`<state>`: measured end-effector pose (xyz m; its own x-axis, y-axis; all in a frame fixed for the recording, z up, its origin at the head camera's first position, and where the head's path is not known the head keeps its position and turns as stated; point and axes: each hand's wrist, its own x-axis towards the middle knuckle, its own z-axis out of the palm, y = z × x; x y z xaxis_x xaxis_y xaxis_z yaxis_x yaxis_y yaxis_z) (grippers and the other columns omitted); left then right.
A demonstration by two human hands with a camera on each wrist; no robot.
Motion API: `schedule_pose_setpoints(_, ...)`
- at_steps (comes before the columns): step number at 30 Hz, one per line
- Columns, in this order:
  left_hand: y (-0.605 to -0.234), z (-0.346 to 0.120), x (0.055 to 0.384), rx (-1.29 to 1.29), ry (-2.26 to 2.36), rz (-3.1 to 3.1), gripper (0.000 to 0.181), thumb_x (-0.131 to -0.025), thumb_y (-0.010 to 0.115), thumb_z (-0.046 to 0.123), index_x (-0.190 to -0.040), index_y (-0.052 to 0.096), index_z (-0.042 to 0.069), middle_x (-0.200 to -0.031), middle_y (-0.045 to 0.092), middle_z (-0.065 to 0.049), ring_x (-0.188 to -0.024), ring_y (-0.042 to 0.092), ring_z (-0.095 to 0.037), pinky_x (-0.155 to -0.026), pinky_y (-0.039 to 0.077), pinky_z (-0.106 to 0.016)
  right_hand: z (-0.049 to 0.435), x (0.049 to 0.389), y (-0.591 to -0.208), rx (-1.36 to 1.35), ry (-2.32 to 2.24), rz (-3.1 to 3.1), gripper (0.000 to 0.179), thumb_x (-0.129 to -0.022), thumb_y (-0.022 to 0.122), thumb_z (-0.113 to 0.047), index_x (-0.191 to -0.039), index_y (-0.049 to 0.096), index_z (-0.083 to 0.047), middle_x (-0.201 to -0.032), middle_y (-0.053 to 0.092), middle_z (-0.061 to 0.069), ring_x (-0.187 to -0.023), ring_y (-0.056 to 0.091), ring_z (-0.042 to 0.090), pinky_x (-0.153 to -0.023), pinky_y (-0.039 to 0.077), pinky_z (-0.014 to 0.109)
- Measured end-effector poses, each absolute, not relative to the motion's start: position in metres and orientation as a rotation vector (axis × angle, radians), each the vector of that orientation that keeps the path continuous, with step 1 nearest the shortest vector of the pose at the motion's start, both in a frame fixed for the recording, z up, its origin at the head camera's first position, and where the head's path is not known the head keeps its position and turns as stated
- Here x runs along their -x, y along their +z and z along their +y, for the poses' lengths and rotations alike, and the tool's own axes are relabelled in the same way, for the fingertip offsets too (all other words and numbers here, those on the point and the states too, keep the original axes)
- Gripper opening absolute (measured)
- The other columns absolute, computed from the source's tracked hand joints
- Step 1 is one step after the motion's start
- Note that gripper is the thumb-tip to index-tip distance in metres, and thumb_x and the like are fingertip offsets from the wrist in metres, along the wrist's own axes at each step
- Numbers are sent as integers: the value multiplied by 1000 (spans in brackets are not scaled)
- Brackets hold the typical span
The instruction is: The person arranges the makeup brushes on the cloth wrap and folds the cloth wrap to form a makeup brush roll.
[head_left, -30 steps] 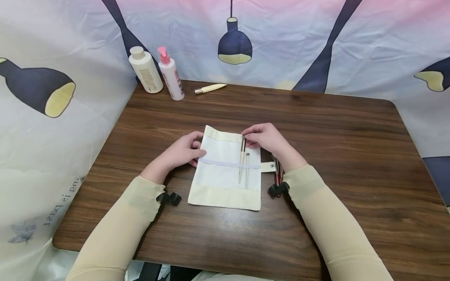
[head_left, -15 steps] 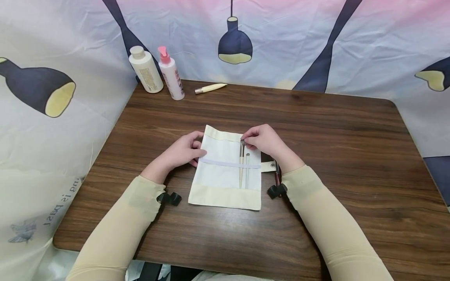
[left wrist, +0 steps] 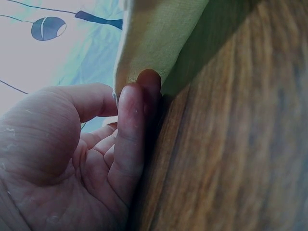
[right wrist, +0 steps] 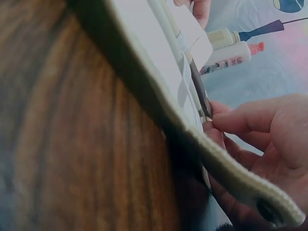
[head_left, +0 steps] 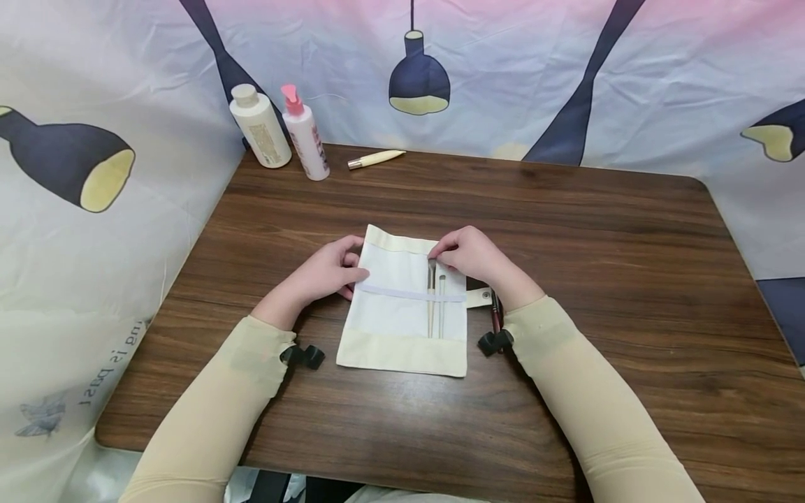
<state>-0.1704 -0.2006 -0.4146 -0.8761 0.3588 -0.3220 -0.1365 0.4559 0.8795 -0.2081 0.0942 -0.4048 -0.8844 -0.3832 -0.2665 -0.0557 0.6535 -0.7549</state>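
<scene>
A cream cloth brush roll (head_left: 396, 269) lies unfolded, white inside, with a pale elastic band (head_left: 393, 291) across it. My left hand (head_left: 330, 267) grips its left edge, thumb on top and fingers underneath; the left wrist view shows the edge (left wrist: 144, 43) raised off the wood. The fingertips of my right hand (head_left: 472, 253) pinch the dark upper end of a makeup brush (head_left: 431, 279), whose pale handle passes under the band. Just right of it a thinner brush (head_left: 442, 307) sits under the same band. In the right wrist view the pinched brush (right wrist: 198, 86) shows beside my thumb.
A snap strap (head_left: 479, 298) sticks out from the roll's right side. Dark red brush handles (head_left: 496, 314) lie beside it, partly hidden by my right wrist. Toward the back left stand a white bottle (head_left: 260, 129) and a pink pump bottle (head_left: 306, 136), near a cream pen-like item (head_left: 376, 160).
My right hand has come a little toward me and left, sliding the makeup brush farther down under the band and straightening it. The left hand has stayed on the roll's edge.
</scene>
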Motion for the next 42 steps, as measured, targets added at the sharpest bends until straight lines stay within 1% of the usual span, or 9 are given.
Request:
schedule_pose_setpoints(3, -414, -201, 170, -184, 1412, 2245, 52, -100, 64, 8, -148, 43, 9, -95, 71, -15, -69, 69, -25, -61, 63, -39, 95, 208, -403, 382, -1086, 2468, 22, -97, 61, -8, -99, 82, -15, -106, 72, 6, -71, 53, 22, -68, 45, 33)
schedule_pose_setpoints(12, -415, -200, 171, -182, 1427, 2232, 53, -100, 65, 8, -148, 43, 9, -95, 71, -15, -69, 69, -25, -61, 63, -39, 99, 210, -404, 444, -1066, 2456, 26, -95, 58, -5, -97, 82, -15, -105, 73, 4, -75, 55, 22, -71, 46, 32)
schedule_pose_setpoints(18, -415, -200, 171, -189, 1437, 2226, 53, -100, 64, 7, -148, 43, 8, -94, 71, -16, -68, 69, -26, -61, 63, -39, 100, 209, -404, 495, -1041, 2444, 15, -96, 68, -14, -100, 82, -16, -105, 76, 3, -87, 61, 21, -75, 49, 33)
schedule_pose_setpoints(23, -416, -200, 171, -190, 1438, 2226, 52, -100, 64, 7, -147, 43, 8, -94, 71, -15, -68, 69, -25, -61, 63, -39, 98, 209, -407, 530, -1051, 2435, 8, -95, 71, -12, -96, 79, -15, -96, 75, 2, -81, 60, 20, -70, 48, 32)
schedule_pose_setpoints(27, -416, -200, 171, -192, 1440, 2223, 52, -100, 64, 7, -147, 43, 8, -94, 71, -15, -68, 69, -25, -61, 63, -39, 97, 208, -409, 562, -1049, 2443, 7, -95, 71, -9, -96, 76, -13, -86, 69, 2, -73, 56, 19, -65, 45, 31)
schedule_pose_setpoints(31, -416, -200, 171, -189, 1434, 2224, 52, -100, 64, 8, -147, 43, 8, -93, 70, -15, -68, 69, -25, -61, 63, -39, 96, 207, -408, 589, -1027, 2453, 15, -95, 70, -7, -103, 78, -17, -81, 62, 2, -68, 50, 18, -62, 42, 30)
schedule_pose_setpoints(33, -416, -200, 171, -185, 1432, 2226, 52, -100, 64, 8, -147, 43, 9, -93, 70, -15, -68, 69, -26, -61, 63, -39, 96, 207, -408, 619, -1000, 2466, 19, -95, 69, -6, -104, 80, -20, -81, 61, 2, -69, 49, 18, -63, 42, 30)
schedule_pose_setpoints(38, -416, -199, 172, -188, 1438, 2225, 52, -99, 64, 7, -147, 44, 8, -92, 70, -15, -67, 69, -25, -61, 63, -39, 97, 207, -407, 702, -965, 2496, 21, -95, 68, -2, -93, 80, -19, -83, 62, 1, -76, 53, 18, -67, 44, 30)
schedule_pose_setpoints(42, -416, -199, 172, -196, 1441, 2226, 51, -99, 64, 7, -146, 45, 7, -91, 71, -15, -67, 69, -25, -60, 63, -39, 96, 207, -407, 726, -958, 2510, 21, -93, 69, -1, -86, 76, -18, -76, 60, 0, -73, 54, 18, -65, 43, 30)
